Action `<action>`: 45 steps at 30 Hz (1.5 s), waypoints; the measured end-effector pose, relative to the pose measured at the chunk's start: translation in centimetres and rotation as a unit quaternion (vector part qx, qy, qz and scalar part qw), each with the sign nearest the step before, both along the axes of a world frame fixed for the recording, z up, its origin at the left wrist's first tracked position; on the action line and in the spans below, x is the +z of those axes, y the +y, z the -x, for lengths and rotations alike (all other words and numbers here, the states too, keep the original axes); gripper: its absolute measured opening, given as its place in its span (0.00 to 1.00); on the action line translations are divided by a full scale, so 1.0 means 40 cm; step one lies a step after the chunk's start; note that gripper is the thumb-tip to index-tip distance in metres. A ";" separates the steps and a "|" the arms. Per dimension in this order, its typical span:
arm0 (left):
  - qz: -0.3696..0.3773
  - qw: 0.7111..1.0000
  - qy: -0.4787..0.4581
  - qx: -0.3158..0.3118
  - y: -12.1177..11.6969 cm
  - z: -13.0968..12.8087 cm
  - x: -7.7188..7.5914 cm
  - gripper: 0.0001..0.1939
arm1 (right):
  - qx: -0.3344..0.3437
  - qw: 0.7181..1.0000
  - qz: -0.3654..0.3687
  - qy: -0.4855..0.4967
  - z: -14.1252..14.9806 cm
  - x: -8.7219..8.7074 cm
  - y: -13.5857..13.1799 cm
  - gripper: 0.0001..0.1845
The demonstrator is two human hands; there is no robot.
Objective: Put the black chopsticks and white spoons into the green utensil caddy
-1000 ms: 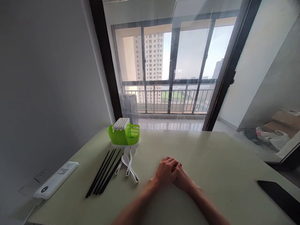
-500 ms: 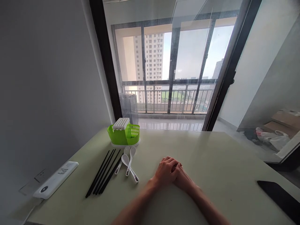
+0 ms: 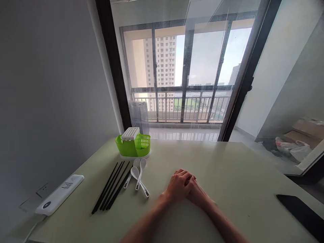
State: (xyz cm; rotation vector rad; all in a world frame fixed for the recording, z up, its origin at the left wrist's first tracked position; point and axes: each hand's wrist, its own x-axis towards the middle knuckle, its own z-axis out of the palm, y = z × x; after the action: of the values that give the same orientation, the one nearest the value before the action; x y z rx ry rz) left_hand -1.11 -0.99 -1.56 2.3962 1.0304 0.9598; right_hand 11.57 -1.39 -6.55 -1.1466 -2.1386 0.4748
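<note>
My left hand (image 3: 176,185) lies folded over my right hand (image 3: 192,189) on the tabletop. Both are closed against each other, and no object shows in either. The left hand hides most of the right hand's fingers. To their left lie three white spoons, one crossing another; the front spoon (image 3: 140,182) points its handle toward me. Beside these, several black chopsticks (image 3: 111,187) rest side by side at a slant. Behind the cutlery stands a green utensil caddy (image 3: 126,148) with a white slotted top (image 3: 130,133) and an open basket side.
The pale table (image 3: 215,168) reaches toward a glass door. A white power strip (image 3: 60,194) with a cord runs along its left edge by the wall. A black flat object (image 3: 301,212) lies at the right edge. Beyond, bags and cardboard boxes (image 3: 306,131) sit on the floor.
</note>
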 end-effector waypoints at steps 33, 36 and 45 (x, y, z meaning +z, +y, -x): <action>0.002 1.000 -0.005 0.001 -0.003 0.000 0.003 0.14 | 0.007 1.000 -0.005 0.000 0.002 0.013 -0.002 0.22; 0.002 1.000 -0.006 0.001 -0.003 0.000 0.005 0.14 | 0.010 1.000 -0.004 -0.001 0.003 0.020 -0.005 0.22; 0.002 1.000 -0.003 -0.001 -0.002 0.001 0.006 0.14 | 0.005 1.000 0.002 -0.002 0.002 0.016 -0.002 0.24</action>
State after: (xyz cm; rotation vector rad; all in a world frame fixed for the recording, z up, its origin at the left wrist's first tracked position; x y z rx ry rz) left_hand -1.13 -1.09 -1.34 2.3898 1.0250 0.9636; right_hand 11.49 -1.48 -5.91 -1.1419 -2.1484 0.4825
